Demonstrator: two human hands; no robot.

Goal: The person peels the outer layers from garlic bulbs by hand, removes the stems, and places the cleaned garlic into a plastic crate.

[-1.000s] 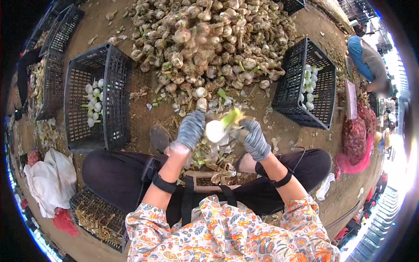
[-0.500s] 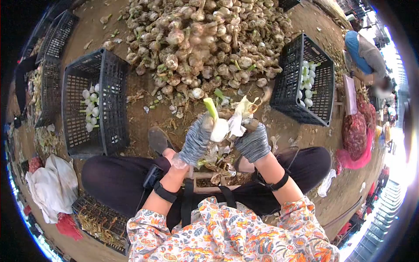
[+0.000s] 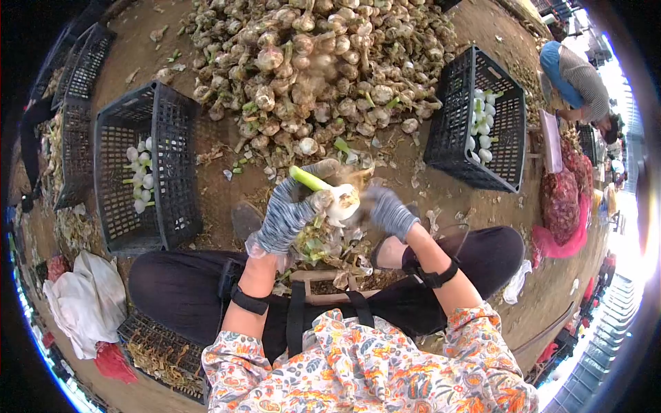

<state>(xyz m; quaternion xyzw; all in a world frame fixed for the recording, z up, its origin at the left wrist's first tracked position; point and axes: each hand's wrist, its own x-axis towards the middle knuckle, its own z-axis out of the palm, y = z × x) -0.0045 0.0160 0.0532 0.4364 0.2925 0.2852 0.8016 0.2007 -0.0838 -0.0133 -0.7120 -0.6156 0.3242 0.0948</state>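
A garlic bulb [image 3: 343,202] with a thick green stem pointing up and left is held in my left hand [image 3: 292,210], which wears a grey knitted glove. Its root end shows brown, and a strip of white skin hangs below it. My right hand [image 3: 389,212], gloved the same way, is just right of the bulb; its fingers are smeared by motion. Beyond both hands lies a large heap of unpeeled garlic [image 3: 317,76]. Loose skins [image 3: 323,244] lie on the ground beneath my hands.
Black crates with peeled white bulbs stand at left [image 3: 158,172] and right [image 3: 482,124]. A white sack [image 3: 86,299] lies lower left. Red net bags [image 3: 561,206] are at the right, near another person [image 3: 578,79] bending over. My folded legs flank a small wooden frame.
The bulb has turned, its stem now tilting left and its root end facing right. The loose skin between my hands has left the bulb's side. My left hand has shifted left.
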